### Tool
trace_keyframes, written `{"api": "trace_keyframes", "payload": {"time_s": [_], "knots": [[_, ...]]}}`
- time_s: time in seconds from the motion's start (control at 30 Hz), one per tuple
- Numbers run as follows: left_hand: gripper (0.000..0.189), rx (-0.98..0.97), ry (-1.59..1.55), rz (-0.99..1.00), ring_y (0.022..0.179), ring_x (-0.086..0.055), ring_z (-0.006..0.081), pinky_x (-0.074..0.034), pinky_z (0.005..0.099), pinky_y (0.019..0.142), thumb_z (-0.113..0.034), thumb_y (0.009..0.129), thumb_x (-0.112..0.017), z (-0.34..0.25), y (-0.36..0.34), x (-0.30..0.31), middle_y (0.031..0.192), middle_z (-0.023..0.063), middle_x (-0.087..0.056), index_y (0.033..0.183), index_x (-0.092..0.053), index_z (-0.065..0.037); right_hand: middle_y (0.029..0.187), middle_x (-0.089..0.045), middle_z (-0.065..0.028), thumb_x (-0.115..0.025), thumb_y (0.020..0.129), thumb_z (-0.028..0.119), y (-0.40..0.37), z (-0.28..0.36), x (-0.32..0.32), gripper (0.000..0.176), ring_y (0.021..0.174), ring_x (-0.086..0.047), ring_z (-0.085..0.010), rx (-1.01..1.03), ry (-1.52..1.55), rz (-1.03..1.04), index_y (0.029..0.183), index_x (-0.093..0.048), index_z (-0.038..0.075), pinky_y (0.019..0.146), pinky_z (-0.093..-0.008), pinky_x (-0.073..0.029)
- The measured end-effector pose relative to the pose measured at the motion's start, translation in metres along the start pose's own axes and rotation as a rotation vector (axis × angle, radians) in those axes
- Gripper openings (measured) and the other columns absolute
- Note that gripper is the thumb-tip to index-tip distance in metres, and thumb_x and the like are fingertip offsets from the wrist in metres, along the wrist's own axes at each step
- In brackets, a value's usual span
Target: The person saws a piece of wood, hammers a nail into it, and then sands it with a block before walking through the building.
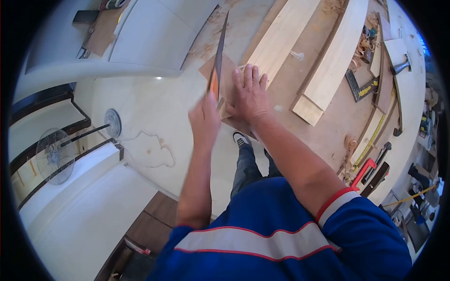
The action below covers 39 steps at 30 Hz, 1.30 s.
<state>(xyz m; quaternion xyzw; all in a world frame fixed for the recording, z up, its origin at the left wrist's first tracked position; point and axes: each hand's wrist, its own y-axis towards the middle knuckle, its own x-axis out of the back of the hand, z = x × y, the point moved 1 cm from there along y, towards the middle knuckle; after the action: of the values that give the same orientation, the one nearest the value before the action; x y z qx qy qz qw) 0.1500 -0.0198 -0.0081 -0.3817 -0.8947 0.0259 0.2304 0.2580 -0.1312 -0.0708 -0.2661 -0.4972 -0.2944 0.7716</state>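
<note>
My left hand (205,117) is closed around the handle of a handsaw (219,56). The blade points away from me, and orange shows just above my fist. My right hand (251,96) lies flat with fingers spread on the near end of a pale wooden board (281,35), just right of the saw. A thin brown panel (228,77) lies beneath the saw and my right hand. Whether the blade touches the wood cannot be made out.
Another pale board (335,61) lies to the right on the workbench (286,122). Near it are a try square (361,88), a hammer (401,65), a red-framed tool (364,172) and wood shavings (368,44). A standing fan (55,156) is at left.
</note>
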Motion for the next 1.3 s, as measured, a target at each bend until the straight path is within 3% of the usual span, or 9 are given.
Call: {"api": "trace_keyframes", "payload": {"time_s": [0.23,0.43,0.7,0.87,0.93,0.97,1.1,1.27,1.3], "knots": [[0.050,0.065,0.048,0.036,0.044,-0.048,0.0117,-0.037,0.0322,0.044,-0.040,0.108,-0.052,-0.030,0.007,-0.003,0.053,0.0025,-0.050,0.074,-0.058,-0.004,0.166,-0.025,-0.0346,-0.076,0.078,0.050,-0.001,0.003,-0.003,0.107,0.155,-0.023,-0.0519,-0.015,-0.021,-0.029,0.164,-0.029,0.005,0.123,-0.0699,-0.018],[0.051,0.375,-0.007,-0.035,0.051,-0.050,0.0074,-0.038,0.0273,0.047,-0.039,0.109,-0.050,-0.070,-0.201,0.091,0.056,-0.0010,-0.050,0.130,-0.069,0.004,0.166,-0.023,-0.0346,-0.078,0.077,0.052,0.002,0.003,0.007,0.110,0.156,-0.020,-0.0527,-0.022,-0.050,0.089,0.164,-0.029,0.006,0.123,-0.0697,-0.018],[0.055,-0.008,-0.034,0.085,0.070,-0.058,0.0277,-0.047,0.0462,0.069,-0.041,0.107,-0.049,-0.031,0.072,-0.029,0.073,0.0200,-0.062,0.088,-0.061,0.009,0.167,-0.022,-0.0330,-0.078,0.077,0.054,-0.001,0.004,0.001,0.112,0.156,-0.018,-0.0525,-0.025,-0.049,0.065,0.165,-0.028,0.007,0.124,-0.0697,-0.017],[0.055,0.112,0.148,0.085,0.071,-0.055,0.0365,-0.047,0.0479,0.072,-0.043,0.108,-0.048,-0.027,0.011,0.002,0.079,0.0259,-0.060,0.094,-0.062,0.009,0.167,-0.022,-0.0326,-0.078,0.078,0.055,0.001,0.006,0.003,0.112,0.157,-0.017,-0.0521,-0.025,-0.028,0.053,0.165,-0.027,0.007,0.124,-0.0696,-0.017],[0.051,0.275,0.238,0.045,0.066,-0.060,0.0297,-0.048,0.0417,0.065,-0.041,0.108,-0.048,-0.030,-0.074,0.037,0.074,0.0207,-0.060,0.108,-0.068,0.005,0.167,-0.021,-0.0330,-0.078,0.078,0.054,0.002,0.003,0.008,0.112,0.157,-0.016,-0.0522,-0.011,-0.042,0.104,0.165,-0.026,0.007,0.124,-0.0694,-0.016],[0.044,0.239,0.108,0.028,0.046,-0.049,0.0082,-0.038,0.0274,0.044,-0.037,0.109,-0.051,-0.049,-0.118,0.054,0.053,0.0001,-0.048,0.102,-0.072,0.000,0.167,-0.021,-0.0331,-0.077,0.078,0.054,0.004,0.001,0.010,0.112,0.157,-0.017,-0.0523,-0.015,-0.041,0.102,0.165,-0.026,0.006,0.124,-0.0693,-0.017],[0.047,0.305,0.082,0.007,0.048,-0.049,0.0077,-0.039,0.0267,0.046,-0.036,0.109,-0.050,-0.066,-0.176,0.082,0.055,-0.0007,-0.049,0.126,-0.071,0.003,0.165,-0.024,-0.0339,-0.078,0.077,0.050,0.002,0.000,0.004,0.108,0.155,-0.020,-0.0531,-0.017,-0.007,0.047,0.163,-0.030,0.004,0.124,-0.0684,-0.018],[0.051,-0.052,0.019,0.014,0.047,-0.050,0.0110,-0.038,0.0319,0.045,-0.039,0.108,-0.052,0.014,0.028,-0.014,0.056,0.0018,-0.049,0.074,-0.058,-0.001,0.165,-0.025,-0.0337,-0.077,0.076,0.049,-0.001,0.001,0.005,0.107,0.155,-0.020,-0.0531,-0.030,-0.005,0.050,0.162,-0.031,0.004,0.124,-0.0691,-0.018],[0.050,0.173,-0.019,0.104,0.069,-0.055,0.0251,-0.048,0.0420,0.068,-0.038,0.108,-0.050,-0.038,0.054,-0.025,0.074,0.0194,-0.058,0.091,-0.060,0.008,0.166,-0.024,-0.0333,-0.076,0.077,0.050,-0.001,0.003,0.005,0.108,0.156,-0.019,-0.0526,-0.031,-0.026,0.049,0.163,-0.030,0.005,0.124,-0.0693,-0.018]]}}
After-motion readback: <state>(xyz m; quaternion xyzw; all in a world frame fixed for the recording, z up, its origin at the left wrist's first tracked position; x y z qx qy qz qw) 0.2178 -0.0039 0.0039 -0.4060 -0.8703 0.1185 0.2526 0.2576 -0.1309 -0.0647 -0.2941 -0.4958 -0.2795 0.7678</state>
